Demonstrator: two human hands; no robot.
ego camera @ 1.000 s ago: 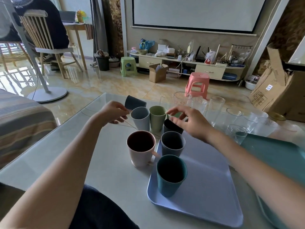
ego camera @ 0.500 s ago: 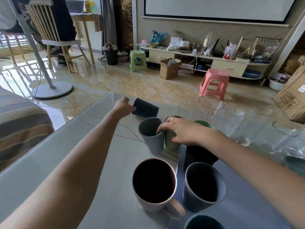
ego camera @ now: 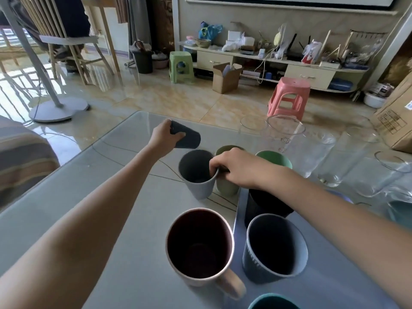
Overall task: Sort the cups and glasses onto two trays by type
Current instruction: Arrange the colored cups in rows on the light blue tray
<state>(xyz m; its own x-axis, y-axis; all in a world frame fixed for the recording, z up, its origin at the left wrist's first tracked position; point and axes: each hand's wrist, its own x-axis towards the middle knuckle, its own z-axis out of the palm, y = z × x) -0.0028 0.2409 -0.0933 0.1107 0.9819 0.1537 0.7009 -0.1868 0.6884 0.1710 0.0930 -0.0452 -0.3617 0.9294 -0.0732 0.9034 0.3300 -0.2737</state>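
Both hands on cups at once, with glasses crowded close by

The left hand (ego camera: 164,139) grips a dark blue-grey plastic cup (ego camera: 186,138) tilted on its side at the far part of the pale glass worktop (ego camera: 93,197), its fingers wrapped round the body near the base. The right hand (ego camera: 236,168) has its fingers (ego camera: 215,169) hooked over the rim of a light grey plastic cup (ego camera: 196,175), pinching the wall; that cup stands on the worktop, just beside an olive green cup (ego camera: 226,186) and near a brighter green cup (ego camera: 275,158).

The risk I see is in the crowding. Lifting the grey cup by one side of its rim could let it swing and knock the olive cup touching it, and the right forearm passes low over a black cup (ego camera: 265,206), which it might tip. The tall clear drinking glasses (ego camera: 287,137) stand close behind the green cups; a wide sweep of either arm could topple them.

The lavender plastic tray (ego camera: 334,275) carries the black cup at its far edge, a slate-grey cup (ego camera: 274,246) and, as far as the frame shows, a teal cup (ego camera: 273,303) cut off at the bottom. A pink mug with a dark interior (ego camera: 199,246) stands on the worktop just left of the tray, its handle towards the viewer. All visible cups look empty. A teal tray (ego camera: 401,214) shows only at the right edge; what it holds cannot be told
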